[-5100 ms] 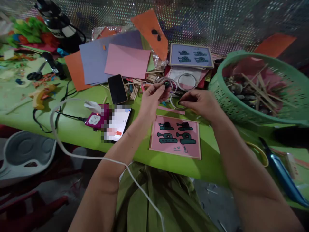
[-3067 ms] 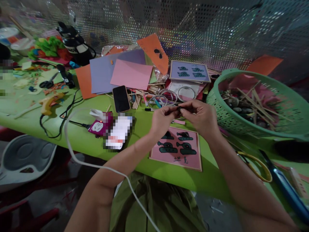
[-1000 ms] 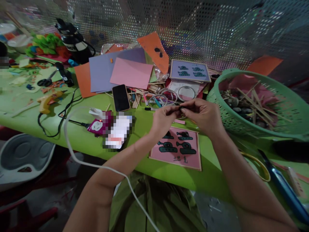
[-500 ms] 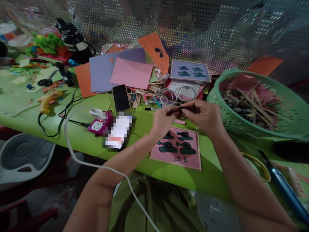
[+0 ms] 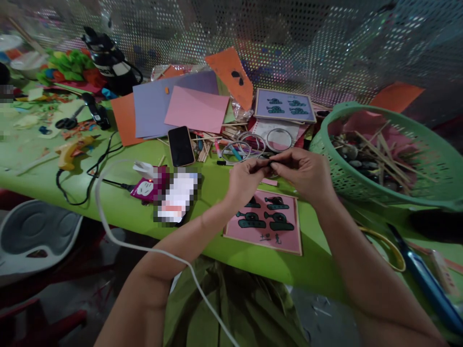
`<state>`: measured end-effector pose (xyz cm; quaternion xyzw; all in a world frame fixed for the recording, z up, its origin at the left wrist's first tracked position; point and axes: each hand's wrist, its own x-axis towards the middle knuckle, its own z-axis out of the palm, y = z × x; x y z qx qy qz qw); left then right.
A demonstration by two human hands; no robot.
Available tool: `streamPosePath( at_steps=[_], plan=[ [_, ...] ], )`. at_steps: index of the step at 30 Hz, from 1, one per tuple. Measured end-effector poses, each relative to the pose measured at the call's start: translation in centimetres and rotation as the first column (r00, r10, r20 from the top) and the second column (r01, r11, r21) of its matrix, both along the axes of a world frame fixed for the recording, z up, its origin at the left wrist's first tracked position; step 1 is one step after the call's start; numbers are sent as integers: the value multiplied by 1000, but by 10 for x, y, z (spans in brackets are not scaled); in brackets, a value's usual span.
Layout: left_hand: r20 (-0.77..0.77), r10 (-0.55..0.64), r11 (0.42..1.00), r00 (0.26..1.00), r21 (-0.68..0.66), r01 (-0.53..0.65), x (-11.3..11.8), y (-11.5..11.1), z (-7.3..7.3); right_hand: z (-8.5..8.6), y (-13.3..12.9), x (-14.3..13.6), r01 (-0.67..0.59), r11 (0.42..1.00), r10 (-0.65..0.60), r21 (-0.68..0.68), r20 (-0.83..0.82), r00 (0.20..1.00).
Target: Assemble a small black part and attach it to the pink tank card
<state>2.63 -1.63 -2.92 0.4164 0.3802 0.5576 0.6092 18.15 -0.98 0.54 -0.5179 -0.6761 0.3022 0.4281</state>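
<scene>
My left hand point(image 5: 246, 179) and my right hand point(image 5: 303, 172) meet above the green table, fingertips pinched together. Between them is a small dark piece point(image 5: 269, 163), mostly covered by the fingers, so its kind does not show. Just below lies a pink framed card point(image 5: 265, 239) with several dark green tank shapes and written characters on it. A narrow pink strip point(image 5: 269, 182) rests beyond the card's top edge, under my hands. Behind them are rings of wire point(image 5: 237, 151) and a black-capped pen point(image 5: 222, 163).
To the right stands a green basket point(image 5: 325, 140) with stones and sticks. A purple framed card point(image 5: 284, 105), coloured paper sheets point(image 5: 197, 108) and a phone point(image 5: 181, 146) lie behind. Left are a power socket point(image 5: 146, 189), a lit phone point(image 5: 179, 196) and a yellow glue gun point(image 5: 74, 152). A white cable point(image 5: 159, 250) crosses my left arm.
Almost nothing differs. Both hands keep their pinch on the small dark piece in the same place, and the view has shifted very slightly.
</scene>
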Motion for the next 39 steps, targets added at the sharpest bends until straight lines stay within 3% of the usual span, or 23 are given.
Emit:
streamPosePath(
  at_steps=[13,20,32,39],
  plan=[
    [32,0,1000,999,-5,0,-1,1,0,4,2,0,-78,995,66,-69,-153,986],
    [-18,18,1000,1000,5,-18,0,-1,-1,4,1,-2,-47,998,40,-46,-156,987],
    [68,11,999,998,-40,-8,0,1,1,3,6,3,-97,991,76,-91,-215,974],
    [33,-4,1000,999,-12,4,1,2,-1,5,3,1,-49,994,30,-99,-179,983]
  ],
)
